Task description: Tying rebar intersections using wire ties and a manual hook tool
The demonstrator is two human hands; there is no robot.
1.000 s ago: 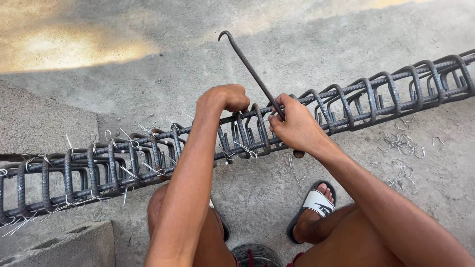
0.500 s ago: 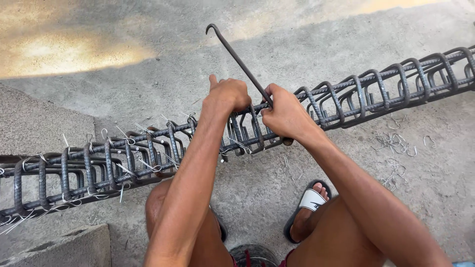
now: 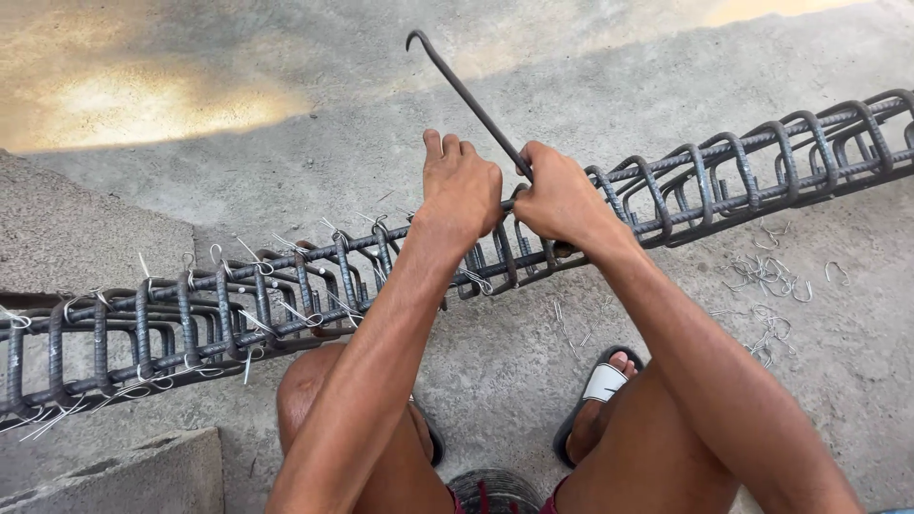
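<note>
Steel rebar cage (image 3: 724, 176) lies across the concrete floor (image 3: 286, 171), running left to right in front of me. I judge the left stretch done: its stirrups carry twisted wire ties (image 3: 276, 319) with ends sticking out, while the stretch right of my hands looks bare. My left hand (image 3: 462, 190) presses on the cage top, fingers extended. My right hand (image 3: 562, 200) is fisted round the hooked tying tool (image 3: 466, 95). Loose wire pieces (image 3: 766, 276) wait nearby.
</note>
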